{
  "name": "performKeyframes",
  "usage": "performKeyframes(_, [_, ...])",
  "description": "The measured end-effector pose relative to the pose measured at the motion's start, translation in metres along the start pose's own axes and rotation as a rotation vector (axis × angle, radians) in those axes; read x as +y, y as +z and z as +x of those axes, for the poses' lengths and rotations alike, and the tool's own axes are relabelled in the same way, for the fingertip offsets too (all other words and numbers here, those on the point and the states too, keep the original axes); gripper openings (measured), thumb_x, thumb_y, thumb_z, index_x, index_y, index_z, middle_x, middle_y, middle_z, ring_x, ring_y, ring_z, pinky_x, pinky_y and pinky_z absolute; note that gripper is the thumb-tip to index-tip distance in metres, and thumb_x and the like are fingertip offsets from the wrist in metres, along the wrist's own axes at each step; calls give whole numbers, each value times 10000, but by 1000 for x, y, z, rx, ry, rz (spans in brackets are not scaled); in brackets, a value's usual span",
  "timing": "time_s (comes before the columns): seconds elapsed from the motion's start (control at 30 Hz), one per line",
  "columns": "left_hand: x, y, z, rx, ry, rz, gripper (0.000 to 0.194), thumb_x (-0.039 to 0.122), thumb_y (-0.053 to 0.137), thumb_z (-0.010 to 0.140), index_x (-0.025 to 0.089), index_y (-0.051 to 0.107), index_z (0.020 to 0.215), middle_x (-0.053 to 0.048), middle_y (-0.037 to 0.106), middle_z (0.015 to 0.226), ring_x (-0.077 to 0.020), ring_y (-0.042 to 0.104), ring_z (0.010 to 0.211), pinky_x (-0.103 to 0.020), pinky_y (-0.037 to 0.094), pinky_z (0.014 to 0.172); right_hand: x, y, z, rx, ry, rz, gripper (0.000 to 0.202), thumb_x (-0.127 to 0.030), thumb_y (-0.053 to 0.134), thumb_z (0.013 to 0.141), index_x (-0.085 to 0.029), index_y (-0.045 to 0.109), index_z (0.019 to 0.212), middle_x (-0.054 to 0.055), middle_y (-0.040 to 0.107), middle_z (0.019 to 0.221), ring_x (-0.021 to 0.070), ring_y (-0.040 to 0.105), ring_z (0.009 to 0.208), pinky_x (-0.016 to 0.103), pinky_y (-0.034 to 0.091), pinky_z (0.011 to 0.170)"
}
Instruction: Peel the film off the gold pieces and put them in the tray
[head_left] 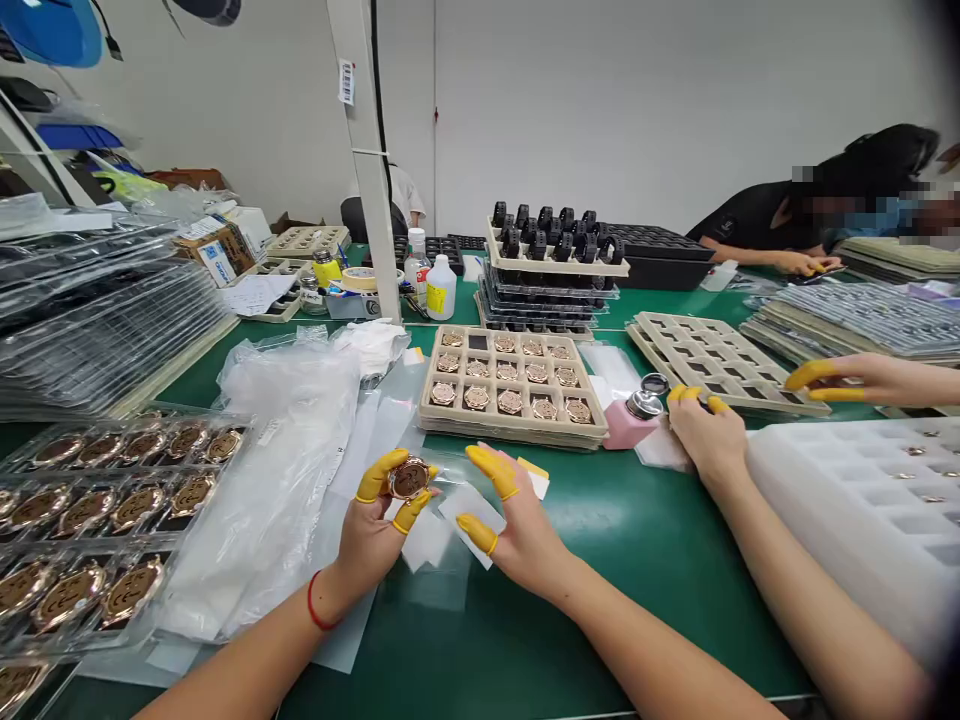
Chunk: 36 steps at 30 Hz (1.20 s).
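Observation:
A round rose-gold watch case (409, 479) is pinched in my left hand (373, 530), between thumb and fingers in yellow finger cots. Beside it, my right hand (517, 520) has its thumb and fingers apart, also in yellow cots, with nothing visibly gripped. Small white sheets (472, 515) lie on the green table (585, 620) under and between both hands. Just beyond them stands a beige compartment tray (517, 432) of similar watch cases, one cell in its back row without a case. On the left are clear trays (217, 480) with more cases.
A pink pump bottle (628, 425) stands right of the beige tray. A co-worker's hands (705, 430) reach in from the right, near another beige tray (720, 350) and white foam (810, 470). Plastic bags (277, 500) lie left; stacked trays (112, 320) rise behind.

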<state>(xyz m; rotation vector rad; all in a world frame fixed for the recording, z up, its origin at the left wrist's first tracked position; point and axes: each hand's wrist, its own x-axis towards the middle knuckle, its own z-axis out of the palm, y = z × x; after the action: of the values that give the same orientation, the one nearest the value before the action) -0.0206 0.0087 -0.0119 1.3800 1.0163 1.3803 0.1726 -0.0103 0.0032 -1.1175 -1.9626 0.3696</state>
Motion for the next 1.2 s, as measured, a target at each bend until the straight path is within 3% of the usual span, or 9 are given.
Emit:
performKeyframes(0.17, [5, -3, -4, -72, 62, -30, 457, 186, 682, 734, 250, 473, 1135, -17, 686, 1026, -155, 678, 904, -296, 516, 903, -6, 7, -1, -228, 403, 468, 461, -305, 526, 842, -219, 394, 1276, 71, 637, 969, 215, 572, 941, 426, 425, 875])
performKeyframes(0.27, [11, -3, -1, -137, -19, -38, 490, 205, 697, 718, 230, 473, 1153, -29, 690, 990, -170, 680, 886, -291, 546, 841, -10, 3, 3, -346, 592, 855, 530, -385, 564, 827, -182, 368, 1276, 39, 657, 788, 199, 610, 823, 367, 450, 775])
performKeyframes(0.33, [14, -3, 1, -154, -103, -72, 535, 231, 700, 714, 222, 453, 1189, -40, 687, 999, -182, 676, 906, -301, 551, 835, -9, -2, 6, -404, 637, 922, 584, -430, 592, 806, -175, 362, 1279, 29, 651, 746, 195, 610, 785, 340, 444, 727])
performKeyframes(0.43, [14, -2, 5, -181, -202, -111, 555, 249, 693, 724, 233, 429, 1213, -34, 679, 1020, -180, 669, 929, -314, 537, 871, 0, -8, 9, -377, 659, 783, 529, -429, 597, 798, -191, 415, 1235, 28, 630, 805, 181, 583, 784, 311, 432, 694])
performKeyframes(0.53, [10, -1, 4, -245, -253, -84, 531, 263, 683, 736, 236, 440, 1208, -36, 677, 1038, -188, 662, 948, -332, 525, 892, 14, -12, 10, -259, 672, 565, 295, -391, 567, 810, -194, 540, 1029, 26, 594, 859, 167, 549, 805, 288, 421, 693])
performKeyframes(0.67, [5, -2, 1, -320, -266, -21, 507, 285, 669, 750, 232, 457, 1208, -47, 676, 1046, -205, 650, 976, -347, 518, 898, 21, -15, 12, -348, 625, 457, 133, -304, 545, 798, -184, 560, 745, 2, 556, 742, 148, 509, 716, 257, 396, 626])
performKeyframes(0.97, [7, -1, 3, -414, -315, -9, 563, 294, 660, 754, 213, 419, 1256, -70, 667, 1067, -213, 650, 969, -347, 503, 907, 15, -16, 10, -417, 521, 384, 50, -170, 530, 732, -180, 544, 685, 4, 556, 768, 149, 505, 736, 270, 412, 686])
performKeyframes(1.1, [6, 4, 3, -360, -371, -1, 570, 276, 655, 750, 207, 398, 1254, -81, 635, 1095, -207, 650, 945, -368, 502, 900, 11, -19, 10, -344, 412, 377, 75, -171, 544, 741, -184, 536, 667, 10, 572, 773, 158, 520, 765, 288, 425, 729])
performKeyframes(1.2, [2, 7, 2, -339, -401, 16, 539, 240, 654, 738, 207, 413, 1219, -64, 641, 1026, -199, 653, 898, -367, 514, 859, 7, -21, 13, -255, 424, 443, 109, -245, 549, 784, -188, 565, 693, 25, 600, 801, 177, 546, 787, 312, 451, 747])
